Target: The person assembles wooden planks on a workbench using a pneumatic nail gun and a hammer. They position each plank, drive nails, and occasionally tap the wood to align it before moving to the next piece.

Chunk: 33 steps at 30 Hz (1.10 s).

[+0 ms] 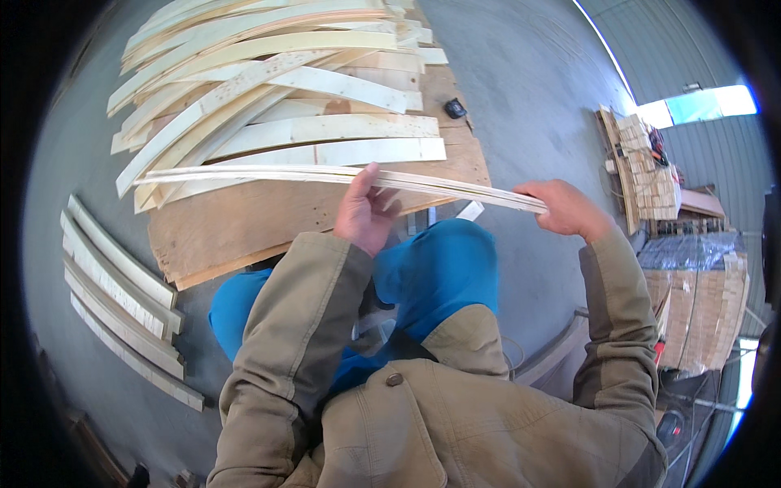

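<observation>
**Both hands hold a bundle of thin curved slats above the knees**

The left hand [364, 215] grips the bundle of slats [325, 176] near its middle, thumb laid up over the top edge and fingers curled underneath. The right hand [565, 208] is clenched around the bundle's right end, knuckles upward. The bundle is long, pale and slightly bowed; it runs almost level from left to right, and its left end hangs free over the plywood sheet [268, 220]. It seems to be several thin strips pressed together, though the exact layering is hard to read at this distance.

Below the hands are the person's knees in blue trousers [443, 268] and the sleeves of a tan jacket [423, 415].

Just beyond the bundle, a loose pile of curved slats [268, 81] lies fanned across the plywood sheet, which rests on the grey concrete floor [521, 73]. A small dark object [455, 107] sits on the sheet's right edge. To the left, on the floor and well apart from the sheet, a short row of stacked slats [122, 305] lies side by side. To the right stand stacks of wooden pieces [700, 313].
</observation>
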### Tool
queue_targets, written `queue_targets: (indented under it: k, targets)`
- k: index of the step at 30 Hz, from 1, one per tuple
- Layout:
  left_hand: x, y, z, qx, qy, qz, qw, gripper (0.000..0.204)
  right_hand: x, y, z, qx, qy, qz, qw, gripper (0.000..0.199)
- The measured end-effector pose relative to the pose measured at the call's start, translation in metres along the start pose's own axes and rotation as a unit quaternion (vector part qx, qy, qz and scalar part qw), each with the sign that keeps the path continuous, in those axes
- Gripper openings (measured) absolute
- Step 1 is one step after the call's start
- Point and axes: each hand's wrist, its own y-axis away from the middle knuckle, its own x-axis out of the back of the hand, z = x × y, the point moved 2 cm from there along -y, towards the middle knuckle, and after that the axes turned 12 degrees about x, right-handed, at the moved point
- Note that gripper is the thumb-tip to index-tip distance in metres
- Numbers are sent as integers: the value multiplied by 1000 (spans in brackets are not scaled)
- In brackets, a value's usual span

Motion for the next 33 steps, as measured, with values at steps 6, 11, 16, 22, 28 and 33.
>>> queue_targets:
  k: [6, 11, 16, 22, 28, 33]
  targets:
    - [2, 7, -2, -14, -16, -28, 999, 34, 3, 2, 6, -39, 28, 2, 999, 51]
    - [26, 1, 7, -32, -5, -20, 999, 40, -17, -32, 21, -49, 15, -31, 998, 50]
    - [81, -1, 27, -35, -17, -24, 999, 57, -66, -98, 42, 77, 18, -5, 997, 47]
    - [146, -2, 36, -27, -63, -52, 996, 71, -117, -165, 38, 88, 38, -53, 994, 63]
    - [181, -31, 30, -28, -22, -28, 999, 78, -151, -193, 36, 45, 4, -83, 996, 61]
    - [187, -49, 26, -29, -13, -51, 998, 79, -168, -206, 56, 82, 14, -36, 996, 66]
